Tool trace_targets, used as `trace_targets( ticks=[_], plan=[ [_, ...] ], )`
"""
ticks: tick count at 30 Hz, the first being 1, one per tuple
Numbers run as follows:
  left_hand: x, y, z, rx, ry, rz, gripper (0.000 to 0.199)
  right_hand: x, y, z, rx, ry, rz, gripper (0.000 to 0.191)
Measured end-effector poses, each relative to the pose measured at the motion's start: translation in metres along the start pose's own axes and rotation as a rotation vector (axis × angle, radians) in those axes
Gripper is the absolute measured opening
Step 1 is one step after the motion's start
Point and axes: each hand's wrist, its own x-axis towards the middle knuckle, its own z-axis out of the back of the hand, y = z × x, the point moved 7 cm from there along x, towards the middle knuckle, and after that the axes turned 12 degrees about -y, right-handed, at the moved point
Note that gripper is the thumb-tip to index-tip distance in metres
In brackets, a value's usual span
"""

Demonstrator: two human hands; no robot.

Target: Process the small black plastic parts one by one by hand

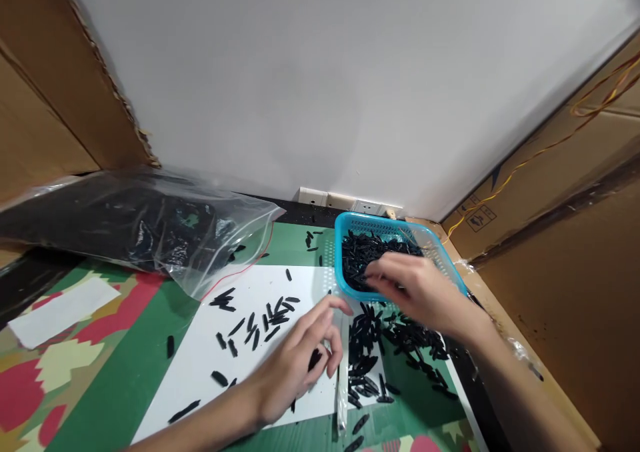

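Observation:
My right hand (415, 282) reaches over the blue plastic basket (341, 255), fingers bent down and pressed together at the black pieces (363, 245) inside. Its fingertips are blurred, and what they pinch is hidden. My left hand (313, 345) hovers above the white sheet (200, 345), fingers loosely curled and apart. A dark piece shows in the gap between those fingers; whether it touches them I cannot tell. Loose elongated black pieces (275, 315) lie scattered on the sheet to the left. A denser heap of black pieces (367, 339) lies between the hands, in front of the basket.
A clear zip bag (170, 232) with dark contents lies at the left back. A narrow white strip (343, 385) stands beside the heap. Cardboard boxes (565, 252) flank both sides, and wall sockets (340, 201) sit behind. A white paper slip (65, 311) rests on the patterned cover.

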Motion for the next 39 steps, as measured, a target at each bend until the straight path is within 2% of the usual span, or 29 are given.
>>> trace_targets(
  ticks=[2, 5, 8, 11, 14, 17, 19, 22, 26, 32, 39],
  plan=[
    [0.000, 0.000, 0.004, -0.018, -0.054, -0.021, 0.070, -0.007, 0.043, -0.024, 0.038, -0.008, 0.244, 0.025],
    [-0.003, 0.003, 0.005, 0.011, -0.063, -0.009, 0.083, -0.018, 0.076, -0.054, 0.007, -0.069, 0.403, 0.025],
    [-0.007, 0.006, 0.006, 0.029, -0.075, 0.053, 0.089, -0.025, 0.083, -0.074, 0.000, -0.054, 0.415, 0.025],
    [-0.009, 0.006, 0.004, 0.044, -0.040, 0.081, 0.090, -0.029, 0.079, -0.082, 0.056, -0.021, 0.357, 0.022],
    [-0.008, 0.005, 0.001, 0.026, -0.005, 0.058, 0.085, -0.032, 0.077, -0.078, 0.126, -0.078, 0.343, 0.025],
    [-0.006, 0.002, 0.001, 0.002, -0.029, 0.054, 0.072, -0.036, 0.075, -0.070, 0.129, -0.161, 0.360, 0.030],
    [-0.003, 0.001, -0.002, 0.007, -0.010, 0.068, 0.061, -0.041, 0.070, -0.064, 0.128, -0.188, 0.329, 0.026],
    [0.001, -0.001, -0.003, -0.056, -0.007, 0.064, 0.052, -0.048, 0.059, -0.054, 0.223, -0.238, 0.217, 0.016],
    [0.002, 0.001, -0.002, -0.054, -0.031, 0.013, 0.039, -0.058, 0.043, -0.038, 0.276, -0.431, 0.014, 0.015],
    [-0.006, -0.001, 0.001, -0.018, -0.072, -0.075, 0.035, -0.061, 0.043, -0.041, 0.341, -0.461, -0.114, 0.016],
    [-0.006, -0.003, 0.001, -0.023, -0.090, -0.117, 0.034, -0.063, 0.036, -0.044, 0.425, -0.476, -0.241, 0.016]
  ],
)
